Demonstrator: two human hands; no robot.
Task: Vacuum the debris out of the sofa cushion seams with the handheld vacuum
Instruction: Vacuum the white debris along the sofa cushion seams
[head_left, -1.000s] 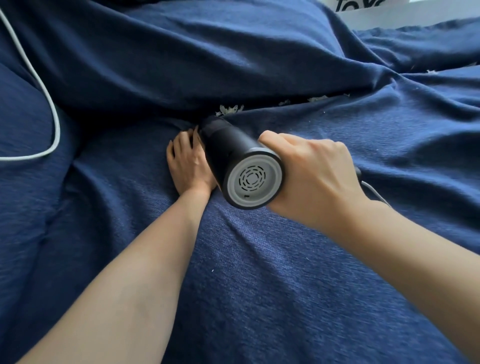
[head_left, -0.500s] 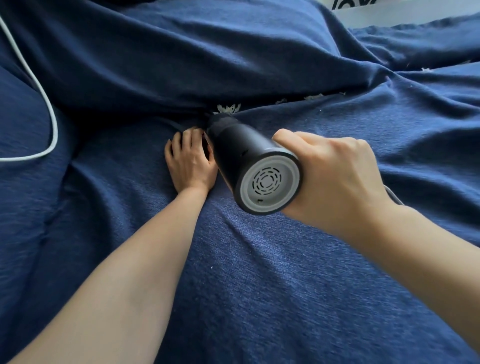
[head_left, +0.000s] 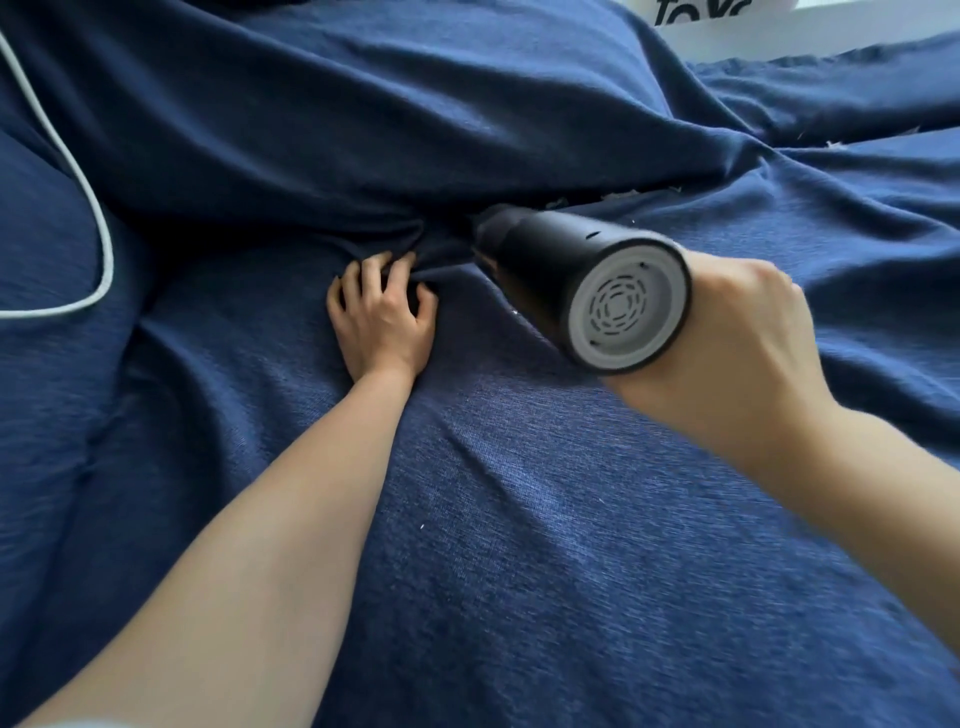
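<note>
The right hand (head_left: 737, 348) was wrapped around the near end of a black cylindrical handheld vacuum (head_left: 571, 280), its fingers closed on the body and hidden behind it. The vacuum's grey vented end cap (head_left: 621, 310) faced the camera, and its nozzel end pointed far and left into the dark seam (head_left: 447, 223) where the wrinkled dark blue fabric seat cushion (head_left: 519, 519) met the dark blue back cushion (head_left: 363, 114). Small pale scraps of debris (head_left: 618, 195) lay along the seam just to the right of the nozzle, with a few more farther right. The left hand (head_left: 382, 317) lay palm down on the seat cushion left of the vacuum, fingers (head_left: 371, 270) spread and slightly curled, pressing into the fabric at the seam and holding nothing. A white cord (head_left: 98, 228) looped across the cushion at the far left. A white object with black lettering (head_left: 727, 15) showed at the far right edge.
</note>
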